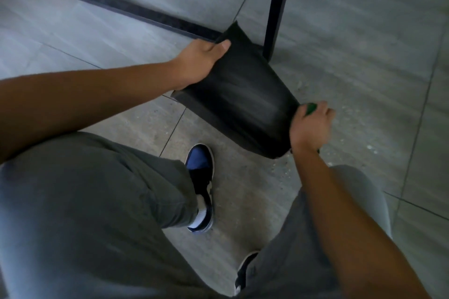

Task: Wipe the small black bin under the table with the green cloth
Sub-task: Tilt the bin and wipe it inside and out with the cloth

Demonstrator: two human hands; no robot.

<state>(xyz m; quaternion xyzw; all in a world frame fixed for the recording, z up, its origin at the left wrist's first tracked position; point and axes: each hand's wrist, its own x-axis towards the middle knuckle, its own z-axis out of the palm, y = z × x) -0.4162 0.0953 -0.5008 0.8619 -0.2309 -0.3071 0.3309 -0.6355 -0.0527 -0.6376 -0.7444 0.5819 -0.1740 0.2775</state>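
I am gripping one black bin, tilted, with my left hand; my right hand is clenching one green cloth against it.

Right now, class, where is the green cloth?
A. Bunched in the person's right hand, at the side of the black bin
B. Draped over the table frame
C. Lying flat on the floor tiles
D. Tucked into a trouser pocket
A: a bit of the green cloth shows in the fist of the right hand, which is against the black bin, while the left hand grips the bin's other side.
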